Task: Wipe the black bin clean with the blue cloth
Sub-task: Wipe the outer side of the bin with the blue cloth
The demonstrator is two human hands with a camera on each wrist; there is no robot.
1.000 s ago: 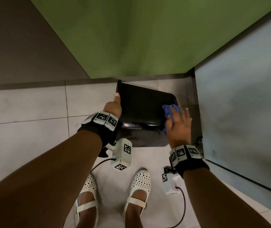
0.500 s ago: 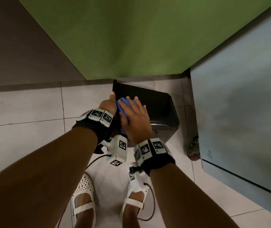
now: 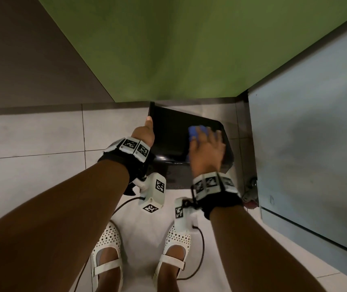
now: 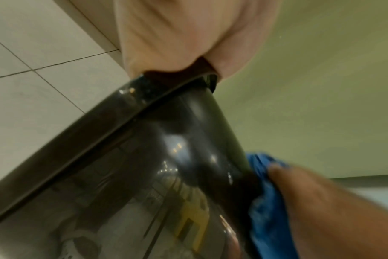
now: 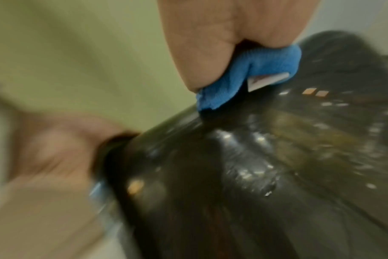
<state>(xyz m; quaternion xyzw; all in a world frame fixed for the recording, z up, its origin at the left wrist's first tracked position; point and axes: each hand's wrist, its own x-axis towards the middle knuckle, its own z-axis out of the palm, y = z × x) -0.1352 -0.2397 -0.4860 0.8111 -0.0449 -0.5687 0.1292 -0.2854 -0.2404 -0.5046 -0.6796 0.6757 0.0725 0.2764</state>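
Observation:
The glossy black bin (image 3: 172, 131) lies tipped on the tiled floor, its side facing up. My left hand (image 3: 145, 133) grips the bin's rim at its left edge, thumb on top; the left wrist view shows the palm (image 4: 177, 35) wrapped over that rim (image 4: 166, 175). My right hand (image 3: 207, 144) lies flat, fingers spread, and presses the blue cloth (image 3: 192, 131) onto the right part of the bin's side. In the blurred right wrist view the cloth (image 5: 244, 75) is bunched under the thumb and palm (image 5: 222, 26), against the bin (image 5: 255, 175).
A green partition (image 3: 189, 49) rises just behind the bin. A grey-blue cabinet panel (image 3: 315, 144) stands close on the right, with a caster wheel (image 3: 250, 199) at its lower corner. My white shoes (image 3: 107, 260) stand on the pale tiles in front.
My right hand swept the cloth from the bin's right side to the left beside my left hand, then back to the right. The left hand kept its grip on the rim.

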